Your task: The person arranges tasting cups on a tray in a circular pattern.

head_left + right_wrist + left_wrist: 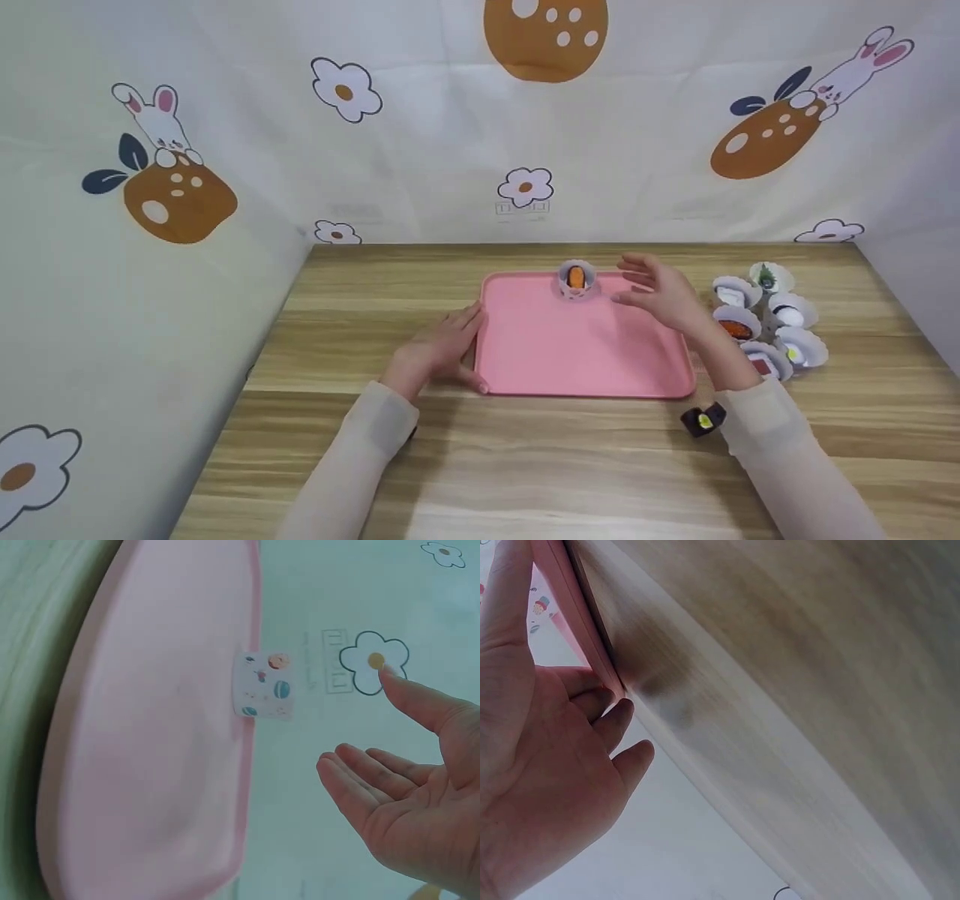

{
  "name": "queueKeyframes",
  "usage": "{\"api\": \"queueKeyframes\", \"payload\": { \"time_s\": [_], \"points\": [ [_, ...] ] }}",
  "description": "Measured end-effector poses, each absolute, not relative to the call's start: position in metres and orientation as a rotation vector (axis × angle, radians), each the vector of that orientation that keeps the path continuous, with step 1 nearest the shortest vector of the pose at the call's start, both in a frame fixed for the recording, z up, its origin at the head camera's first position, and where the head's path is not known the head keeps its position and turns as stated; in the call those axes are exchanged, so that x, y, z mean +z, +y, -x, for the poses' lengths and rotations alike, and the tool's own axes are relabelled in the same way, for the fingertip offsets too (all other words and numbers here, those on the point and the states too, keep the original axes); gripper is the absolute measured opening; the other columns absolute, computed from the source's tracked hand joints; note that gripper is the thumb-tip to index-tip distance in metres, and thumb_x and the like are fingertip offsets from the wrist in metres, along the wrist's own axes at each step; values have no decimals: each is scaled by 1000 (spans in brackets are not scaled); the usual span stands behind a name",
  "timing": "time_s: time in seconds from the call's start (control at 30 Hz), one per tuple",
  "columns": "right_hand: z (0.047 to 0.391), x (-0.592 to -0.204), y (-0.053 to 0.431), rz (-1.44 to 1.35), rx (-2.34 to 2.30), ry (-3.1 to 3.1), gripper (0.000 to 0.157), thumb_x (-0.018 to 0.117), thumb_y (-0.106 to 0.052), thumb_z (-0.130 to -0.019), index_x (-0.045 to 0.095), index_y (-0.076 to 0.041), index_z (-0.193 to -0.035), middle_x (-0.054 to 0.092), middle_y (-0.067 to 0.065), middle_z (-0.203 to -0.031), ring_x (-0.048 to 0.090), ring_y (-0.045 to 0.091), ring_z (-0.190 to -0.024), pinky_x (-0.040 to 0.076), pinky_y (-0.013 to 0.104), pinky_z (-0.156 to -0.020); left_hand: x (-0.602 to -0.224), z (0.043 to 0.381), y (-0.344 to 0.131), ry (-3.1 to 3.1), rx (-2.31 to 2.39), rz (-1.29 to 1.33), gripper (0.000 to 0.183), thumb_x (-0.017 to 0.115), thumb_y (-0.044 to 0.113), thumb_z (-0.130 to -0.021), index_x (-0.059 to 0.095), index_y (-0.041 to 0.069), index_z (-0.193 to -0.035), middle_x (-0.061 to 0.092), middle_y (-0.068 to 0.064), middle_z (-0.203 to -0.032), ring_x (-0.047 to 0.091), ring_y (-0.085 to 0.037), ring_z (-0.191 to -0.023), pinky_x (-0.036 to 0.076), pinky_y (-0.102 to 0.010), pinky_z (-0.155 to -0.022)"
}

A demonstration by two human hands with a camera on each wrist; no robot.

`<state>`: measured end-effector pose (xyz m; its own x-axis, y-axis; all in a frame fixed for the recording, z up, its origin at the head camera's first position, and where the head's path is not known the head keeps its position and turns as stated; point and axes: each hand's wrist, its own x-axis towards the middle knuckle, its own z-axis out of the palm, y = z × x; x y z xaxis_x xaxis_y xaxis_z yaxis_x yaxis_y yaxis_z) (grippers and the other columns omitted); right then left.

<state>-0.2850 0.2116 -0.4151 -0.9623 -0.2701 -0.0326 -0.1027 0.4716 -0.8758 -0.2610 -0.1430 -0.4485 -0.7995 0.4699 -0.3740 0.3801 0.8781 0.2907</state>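
A pink tray (555, 352) lies on the wooden table. At its back edge stands a white patterned paper cup (568, 291) holding an orange-topped sushi piece (576, 277); the cup's printed side (262, 686) shows in the right wrist view. My left hand (442, 346) rests along the tray's left edge, fingers extended and thumb at the near corner. In the left wrist view, its fingertips are right at the pink rim (576, 611). Over the tray's back right part hovers my right hand (664, 294), fingers and thumb spread apart, holding nothing, to the right of the cup.
Several more paper cups with sushi pieces stand clustered right of the tray, among them one with an orange-red piece (735, 328) and one with white and yellow (801, 348). A black-wrapped piece (702, 421) appears beside the right sleeve. A printed cloth (435, 150) closes off the back.
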Motion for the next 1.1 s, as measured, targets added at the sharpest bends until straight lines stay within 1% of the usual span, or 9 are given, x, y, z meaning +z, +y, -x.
{"api": "queueKeyframes", "payload": {
  "time_s": [0.2,0.47,0.57,0.67,0.77,0.87,0.93,1.03,1.1],
  "points": [
    [273,-406,228,339,-1536,2558,71,69,-12,-94,30,5,-152,39,28,-154,38,43,-144,37,50,-118,-448,262,-143,2596,288,-610,128,79,62,-71,3,13,-162,-3,-4,-170,3,-26,-158,8,-45,-129],
    [260,-401,253,353,-1493,2635,70,69,-15,-94,32,4,-151,41,27,-153,41,42,-142,39,48,-115,-447,262,-143,2589,295,-612,128,79,62,-71,3,14,-162,-3,-3,-170,2,-26,-158,9,-45,-129],
    [254,-400,262,339,-1497,2661,68,69,-15,-94,34,5,-150,43,27,-152,43,41,-140,42,39,-113,-447,261,-143,2592,290,-641,127,79,61,-72,4,11,-161,-2,-5,-170,3,-26,-158,10,-44,-129],
    [250,-399,270,338,-1499,2683,68,69,-15,-95,34,6,-150,45,28,-150,44,42,-139,46,25,-109,-445,259,-143,2587,295,-653,126,80,59,-73,5,10,-161,-1,-6,-170,3,-27,-157,10,-44,-129],
    [247,-399,278,333,-1490,2711,69,68,-17,-95,34,6,-150,45,30,-149,44,45,-138,46,10,-102,-445,259,-144,2588,297,-651,127,81,58,-72,5,9,-161,-1,-7,-170,4,-28,-157,11,-45,-129],
    [243,-398,285,306,-1473,2742,70,68,-21,-95,34,5,-150,45,28,-150,45,43,-138,45,3,-94,-445,260,-143,2589,284,-640,128,80,60,-72,4,9,-161,-2,-6,-170,3,-28,-157,11,-45,-129],
    [240,-399,290,293,-1476,2754,69,68,-21,-95,35,4,-150,45,28,-150,50,34,-137,45,1,-91,-446,261,-143,2589,279,-634,128,80,61,-72,4,9,-161,-2,-6,-170,3,-28,-157,11,-45,-129],
    [237,-402,297,288,-1496,2761,67,68,-19,-95,36,4,-150,45,28,-149,55,6,-128,46,1,-90,-447,261,-143,2586,266,-632,129,79,62,-71,3,11,-161,-3,-6,-170,2,-27,-157,12,-45,-129],
    [234,-404,300,291,-1528,2754,66,68,-16,-95,37,5,-149,45,30,-147,52,-11,-119,46,1,-90,-447,261,-143,2585,266,-632,129,79,63,-71,3,11,-161,-3,-5,-170,2,-26,-158,11,-45,-129]
  ]
}}
